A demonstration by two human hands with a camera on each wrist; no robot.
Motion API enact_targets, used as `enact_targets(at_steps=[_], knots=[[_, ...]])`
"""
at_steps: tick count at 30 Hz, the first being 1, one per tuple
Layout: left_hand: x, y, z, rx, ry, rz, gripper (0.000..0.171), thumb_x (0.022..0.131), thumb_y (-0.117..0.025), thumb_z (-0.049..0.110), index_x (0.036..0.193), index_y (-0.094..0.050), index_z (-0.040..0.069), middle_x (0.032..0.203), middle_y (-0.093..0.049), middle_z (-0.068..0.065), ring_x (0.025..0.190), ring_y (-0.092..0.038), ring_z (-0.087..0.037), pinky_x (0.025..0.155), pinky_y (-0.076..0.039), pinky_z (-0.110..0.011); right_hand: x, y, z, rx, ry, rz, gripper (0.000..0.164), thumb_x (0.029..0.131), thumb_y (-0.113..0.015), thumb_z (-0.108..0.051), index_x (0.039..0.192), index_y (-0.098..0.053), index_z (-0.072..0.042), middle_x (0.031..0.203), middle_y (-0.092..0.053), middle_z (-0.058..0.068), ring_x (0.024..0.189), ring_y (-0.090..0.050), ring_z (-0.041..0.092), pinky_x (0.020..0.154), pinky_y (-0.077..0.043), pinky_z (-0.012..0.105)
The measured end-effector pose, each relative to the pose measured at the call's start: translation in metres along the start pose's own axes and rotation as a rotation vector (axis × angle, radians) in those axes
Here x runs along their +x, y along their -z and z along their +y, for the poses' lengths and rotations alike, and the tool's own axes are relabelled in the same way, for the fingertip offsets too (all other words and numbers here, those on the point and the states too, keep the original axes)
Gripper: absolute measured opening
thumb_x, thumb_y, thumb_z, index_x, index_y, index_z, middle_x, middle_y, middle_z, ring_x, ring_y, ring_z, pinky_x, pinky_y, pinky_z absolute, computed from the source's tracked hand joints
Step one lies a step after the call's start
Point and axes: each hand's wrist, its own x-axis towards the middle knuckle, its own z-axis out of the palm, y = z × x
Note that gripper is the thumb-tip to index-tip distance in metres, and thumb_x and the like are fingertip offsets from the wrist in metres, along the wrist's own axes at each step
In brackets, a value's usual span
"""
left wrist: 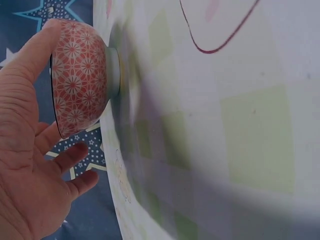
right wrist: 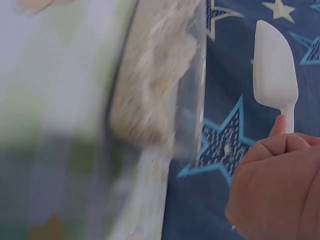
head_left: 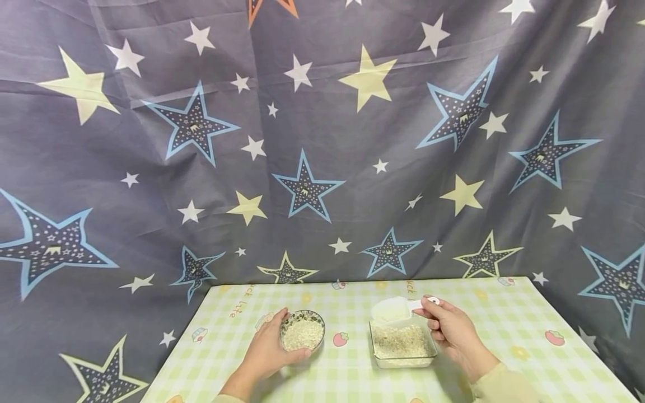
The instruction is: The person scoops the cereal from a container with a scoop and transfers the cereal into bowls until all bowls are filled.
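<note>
My left hand [head_left: 267,348] holds a small round bowl [left wrist: 81,77] between thumb and forefinger at the rim; the other fingers are spread off it. Red-and-white flower patterns cover the bowl's outside, and pale flakes like oats [head_left: 302,334] lie inside. The bowl's foot is at the tablecloth in the left wrist view. My right hand [head_left: 456,337] pinches the handle of a white scoop [right wrist: 275,65], raised above the back of a clear rectangular container [head_left: 405,362]. Similar flakes [head_left: 400,340] fill part of that container. No flakes can be made out in the scoop.
A green-and-white checked tablecloth [head_left: 347,380] with small printed pictures covers the table. Behind it hangs a dark curtain [head_left: 327,240] with stars. The bowl stands left and the container right, with a stretch of cloth between them.
</note>
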Motion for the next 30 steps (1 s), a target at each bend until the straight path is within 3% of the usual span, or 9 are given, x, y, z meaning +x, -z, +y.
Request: enact_targets(at_steps=[9, 17, 25, 30], knots=[[0.000, 0.003, 0.003, 0.004, 0.019, -0.006, 0.127, 0.065, -0.095, 0.066, 0.163, -0.041, 0.005, 0.158, -0.059, -0.013, 0.141, -0.055, -0.047, 0.118, -0.044, -0.068, 0.012, -0.075, 0.009, 0.009, 0.053, 0.012, 0.012, 0.107, -0.065, -0.018, 0.117, -0.065, -0.012, 0.081, -0.079, -0.008, 0.051, -0.041, -0.007, 0.042, -0.028, 0.010], [-0.001, 0.003, 0.003, 0.029, 0.019, -0.013, 0.127, 0.066, -0.095, 0.066, 0.162, -0.041, 0.004, 0.156, -0.060, -0.012, 0.132, -0.060, -0.038, 0.114, -0.049, -0.064, 0.019, -0.136, 0.030, 0.025, 0.068, -0.008, 0.019, 0.104, -0.069, -0.016, 0.118, -0.065, -0.004, 0.078, -0.079, -0.005, 0.052, -0.043, -0.005, 0.042, -0.028, 0.012], [0.000, 0.002, 0.005, 0.023, 0.033, -0.009, 0.128, 0.065, -0.096, 0.066, 0.162, -0.042, 0.003, 0.150, -0.064, -0.016, 0.129, -0.061, -0.037, 0.111, -0.052, -0.064, 0.016, -0.177, 0.043, 0.015, 0.107, -0.051, 0.031, 0.104, -0.069, -0.015, 0.128, -0.062, 0.001, 0.078, -0.080, -0.003, 0.053, -0.044, -0.002, 0.043, -0.028, 0.013], [-0.001, 0.005, 0.007, 0.026, 0.050, -0.012, 0.128, 0.064, -0.097, 0.065, 0.161, -0.042, 0.002, 0.146, -0.064, -0.021, 0.129, -0.062, -0.039, 0.110, -0.052, -0.065, 0.015, -0.191, 0.051, -0.008, 0.107, -0.054, 0.035, 0.103, -0.071, -0.018, 0.133, -0.061, -0.003, 0.079, -0.079, -0.004, 0.051, -0.042, 0.000, 0.041, -0.026, 0.015]])
